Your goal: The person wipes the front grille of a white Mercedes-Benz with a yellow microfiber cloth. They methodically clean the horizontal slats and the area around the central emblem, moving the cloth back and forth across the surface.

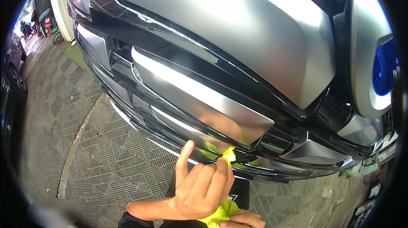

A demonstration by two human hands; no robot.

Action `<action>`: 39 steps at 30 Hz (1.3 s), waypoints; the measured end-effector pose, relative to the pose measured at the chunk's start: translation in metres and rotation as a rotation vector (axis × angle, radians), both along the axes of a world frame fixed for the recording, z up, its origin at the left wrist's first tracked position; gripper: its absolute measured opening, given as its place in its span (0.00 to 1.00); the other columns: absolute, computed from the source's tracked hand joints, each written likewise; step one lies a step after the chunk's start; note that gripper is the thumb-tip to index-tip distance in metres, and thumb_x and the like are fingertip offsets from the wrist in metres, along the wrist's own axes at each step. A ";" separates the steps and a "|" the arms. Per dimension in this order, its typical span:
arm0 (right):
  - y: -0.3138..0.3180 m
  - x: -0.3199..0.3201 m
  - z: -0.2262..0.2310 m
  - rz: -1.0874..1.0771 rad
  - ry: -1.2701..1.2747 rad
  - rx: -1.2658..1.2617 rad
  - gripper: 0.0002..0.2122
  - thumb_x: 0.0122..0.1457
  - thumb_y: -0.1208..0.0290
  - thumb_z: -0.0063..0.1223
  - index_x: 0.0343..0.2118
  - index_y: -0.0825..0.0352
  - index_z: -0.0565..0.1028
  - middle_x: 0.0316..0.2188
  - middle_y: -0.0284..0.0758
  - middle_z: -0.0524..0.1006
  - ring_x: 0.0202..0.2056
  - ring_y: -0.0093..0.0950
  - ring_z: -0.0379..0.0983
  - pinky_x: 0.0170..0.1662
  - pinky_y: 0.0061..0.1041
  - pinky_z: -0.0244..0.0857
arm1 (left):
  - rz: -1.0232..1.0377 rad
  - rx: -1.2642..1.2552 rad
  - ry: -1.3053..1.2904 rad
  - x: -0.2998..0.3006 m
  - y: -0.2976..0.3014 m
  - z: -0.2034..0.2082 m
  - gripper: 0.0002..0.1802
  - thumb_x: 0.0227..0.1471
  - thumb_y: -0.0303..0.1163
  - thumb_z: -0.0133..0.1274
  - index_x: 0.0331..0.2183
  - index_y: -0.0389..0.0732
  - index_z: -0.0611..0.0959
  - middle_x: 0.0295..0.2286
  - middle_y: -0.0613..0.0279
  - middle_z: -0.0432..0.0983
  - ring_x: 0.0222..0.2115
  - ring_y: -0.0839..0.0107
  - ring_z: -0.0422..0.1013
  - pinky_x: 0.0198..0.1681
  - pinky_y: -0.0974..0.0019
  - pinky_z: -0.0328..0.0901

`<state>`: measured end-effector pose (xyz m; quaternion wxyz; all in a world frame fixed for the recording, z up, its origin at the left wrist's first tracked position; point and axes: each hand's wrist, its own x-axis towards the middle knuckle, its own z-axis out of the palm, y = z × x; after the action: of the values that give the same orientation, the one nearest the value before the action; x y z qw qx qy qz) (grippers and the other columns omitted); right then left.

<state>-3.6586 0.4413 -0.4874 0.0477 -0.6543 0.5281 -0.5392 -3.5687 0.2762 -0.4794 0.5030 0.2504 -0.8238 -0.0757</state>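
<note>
My left hand [202,189] reaches up from the lower left, its little finger raised. Between thumb and forefinger it pinches a tip of bright yellow-green cloth [229,155] against the lower black edge of a satin-silver panel [182,79]. The panel belongs to a car's black and silver front end and mirrors the hand. At the bottom edge, my right hand [244,218] is partly cut off, its fingers closed on a bunched fluffy yellow-green cloth [221,214]. My left hand hides whether the two cloth parts are joined.
Above spreads a larger satin-silver panel [238,28]; a blue oval part [383,68] sits in a silver surround at right. Grey patterned floor tiles [114,155] lie below the car. Another car's wheel [18,78] shows at far left, with a white post [61,7] farther back.
</note>
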 end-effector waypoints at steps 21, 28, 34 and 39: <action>0.007 0.001 -0.005 0.022 -0.043 0.008 0.14 0.50 0.78 0.65 0.41 0.70 0.84 0.29 0.40 0.80 0.23 0.36 0.79 0.27 0.31 0.74 | -0.067 0.367 -0.044 0.051 -0.012 0.033 0.07 0.47 0.22 0.65 0.32 0.36 0.89 0.20 0.63 0.80 0.18 0.68 0.76 0.67 0.41 0.60; 0.011 -0.001 -0.004 0.005 0.002 0.019 0.14 0.50 0.78 0.65 0.42 0.70 0.84 0.29 0.41 0.80 0.25 0.38 0.80 0.29 0.33 0.75 | -0.177 0.342 -0.035 0.039 -0.011 0.020 0.14 0.51 0.22 0.66 0.42 0.35 0.88 0.31 0.61 0.85 0.28 0.68 0.80 0.70 0.39 0.53; 0.015 -0.003 -0.003 -0.005 -0.004 0.045 0.15 0.49 0.77 0.67 0.43 0.69 0.83 0.30 0.40 0.80 0.25 0.39 0.79 0.30 0.33 0.75 | -0.061 0.277 -0.095 0.026 -0.003 0.017 0.13 0.49 0.22 0.66 0.40 0.35 0.88 0.26 0.61 0.82 0.25 0.66 0.79 0.69 0.39 0.55; 0.019 -0.004 0.001 0.000 -0.004 0.033 0.15 0.49 0.77 0.67 0.43 0.69 0.83 0.30 0.40 0.80 0.25 0.38 0.79 0.30 0.33 0.74 | -0.086 0.265 -0.071 0.022 -0.006 0.020 0.14 0.46 0.23 0.68 0.39 0.37 0.89 0.22 0.65 0.78 0.22 0.66 0.76 0.67 0.40 0.59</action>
<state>-3.6627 0.4607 -0.4867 0.0596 -0.6523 0.5368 -0.5318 -3.5468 0.2707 -0.4594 0.4323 0.2817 -0.8338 -0.1964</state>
